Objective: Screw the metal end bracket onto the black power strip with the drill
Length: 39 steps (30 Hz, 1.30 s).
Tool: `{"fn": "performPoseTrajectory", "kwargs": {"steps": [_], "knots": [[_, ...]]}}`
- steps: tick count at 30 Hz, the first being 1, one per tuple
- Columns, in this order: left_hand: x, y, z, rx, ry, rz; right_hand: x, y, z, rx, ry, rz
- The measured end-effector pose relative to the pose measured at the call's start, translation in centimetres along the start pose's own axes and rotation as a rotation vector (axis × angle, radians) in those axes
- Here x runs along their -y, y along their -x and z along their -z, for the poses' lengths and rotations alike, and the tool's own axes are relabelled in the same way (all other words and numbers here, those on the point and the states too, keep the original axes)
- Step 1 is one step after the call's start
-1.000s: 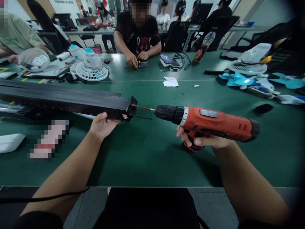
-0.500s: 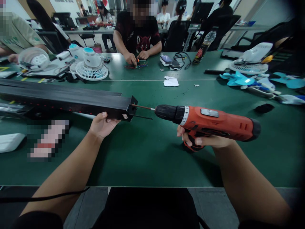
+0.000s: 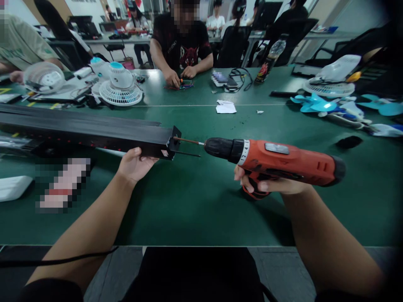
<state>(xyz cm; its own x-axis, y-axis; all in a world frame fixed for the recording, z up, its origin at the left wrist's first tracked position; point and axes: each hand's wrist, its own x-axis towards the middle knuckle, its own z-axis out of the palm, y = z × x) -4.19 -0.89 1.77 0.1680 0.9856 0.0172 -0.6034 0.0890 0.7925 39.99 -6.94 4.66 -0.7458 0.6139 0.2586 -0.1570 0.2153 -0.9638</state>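
My left hand [image 3: 137, 166] grips the near side of a long black housing [image 3: 138, 136] close to its right end, the thumb on its side face and the fingers beneath. My right hand [image 3: 267, 182] is wrapped round the handle of an orange and black cordless drill [image 3: 289, 161], which points left. From the drill's chuck a long thin bit [image 3: 190, 141] runs to the housing's end plate; its tip meets the upper part of that plate. Below the bit, a thin dark rod [image 3: 189, 154] sticks out of the same end.
White fan parts [image 3: 121, 86] stand at the back left, and blue fan blades [image 3: 315, 103] lie at the right. A white paper scrap [image 3: 226, 107] is beyond the drill. Across the green table [image 3: 195, 209] a person [image 3: 182, 46] handles small wired parts. A bottle [image 3: 270, 63] stands at the back.
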Motion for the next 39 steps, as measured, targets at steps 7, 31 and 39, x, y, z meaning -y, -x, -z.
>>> {"fn": "performPoseTrajectory", "kwargs": {"steps": [7,31,39], "knots": [[-0.14,-0.02,-0.04,0.018,-0.003,0.004,0.15,-0.37,-0.02,0.016,0.038,0.052],[0.04,-0.05,0.46,-0.012,-0.050,-0.013,0.15,-0.04,0.06,0.013,0.008,-0.003],[0.07,-0.19,0.55,0.008,-0.026,0.005,0.52,-0.42,0.06,0.023,0.065,0.006]]}}
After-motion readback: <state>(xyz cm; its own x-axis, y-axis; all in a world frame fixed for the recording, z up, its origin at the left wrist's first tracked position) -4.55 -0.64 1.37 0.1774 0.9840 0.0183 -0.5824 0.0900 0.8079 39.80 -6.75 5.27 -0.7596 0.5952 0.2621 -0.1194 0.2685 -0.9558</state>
